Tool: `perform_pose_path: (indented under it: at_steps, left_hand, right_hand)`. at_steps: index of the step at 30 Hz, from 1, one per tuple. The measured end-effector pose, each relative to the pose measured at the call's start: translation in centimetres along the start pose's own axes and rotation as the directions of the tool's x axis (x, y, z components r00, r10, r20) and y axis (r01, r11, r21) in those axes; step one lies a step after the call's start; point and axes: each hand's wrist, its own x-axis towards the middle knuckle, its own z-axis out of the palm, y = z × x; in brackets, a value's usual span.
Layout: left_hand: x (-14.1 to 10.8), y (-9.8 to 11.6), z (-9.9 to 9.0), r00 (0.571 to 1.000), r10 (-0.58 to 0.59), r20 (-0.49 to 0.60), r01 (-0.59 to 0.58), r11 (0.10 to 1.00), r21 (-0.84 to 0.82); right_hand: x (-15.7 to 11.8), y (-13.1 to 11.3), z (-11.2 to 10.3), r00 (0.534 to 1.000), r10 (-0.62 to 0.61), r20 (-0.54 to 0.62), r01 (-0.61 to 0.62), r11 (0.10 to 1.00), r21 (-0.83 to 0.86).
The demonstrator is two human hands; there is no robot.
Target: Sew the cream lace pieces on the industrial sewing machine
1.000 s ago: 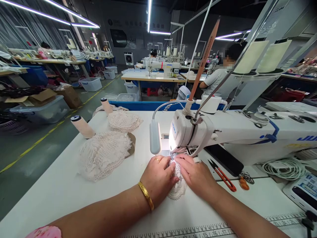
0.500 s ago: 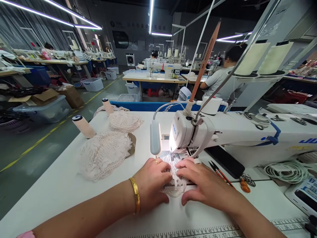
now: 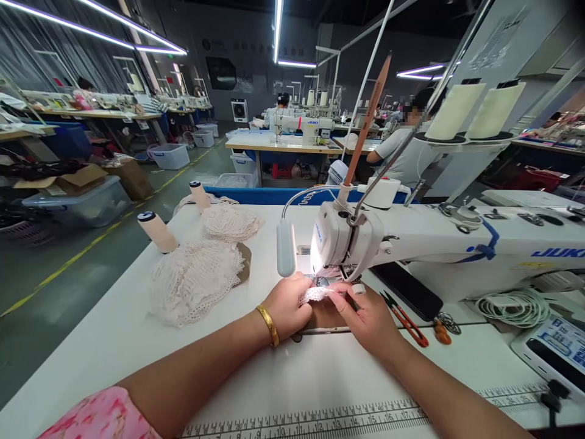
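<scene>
Under the lit head of a white sewing machine, a small strip of white lace is held between both hands. My left hand, with a gold bracelet at its wrist, is closed on the strip's left end. Thumb and fingers of my right hand pinch the other end, close to the presser foot. The needle area is partly hidden by the fingers. A grey lamp hangs just beyond my left hand. Gathered lace piles lie on the table to the left.
Peach thread cones stand at the table's left edge. Right of my right hand lie orange thread snips, a black phone and a coiled white cable. A printed ruler runs along the front. A co-worker sits beyond the machine.
The lace has gone from lying flat under spread fingers to being gathered up and pinched near the needle. Both hands have moved forward and their fingers have closed.
</scene>
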Motion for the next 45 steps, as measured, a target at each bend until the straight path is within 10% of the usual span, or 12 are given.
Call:
perform_pose_path:
  at_steps: [20,28,45]
  left_hand:
    - [-0.3,0.5,0.0,1.0,0.008,-0.017,-0.011,0.986,-0.164]
    - [-2.8,-0.3,0.6,0.928,0.373,0.012,-0.366,0.902,0.229]
    - [-1.7,-0.4,1.0,0.908,0.414,-0.07,-0.37,0.867,0.333]
  right_hand:
    - [-0.3,0.3,0.3,0.999,0.018,0.05,-0.021,0.998,0.051]
    - [-0.2,0.2,-1.1,0.899,-0.23,0.372,0.222,0.973,0.064]
    - [-0.2,1.8,-0.5,0.927,-0.178,0.331,0.229,0.966,-0.122]
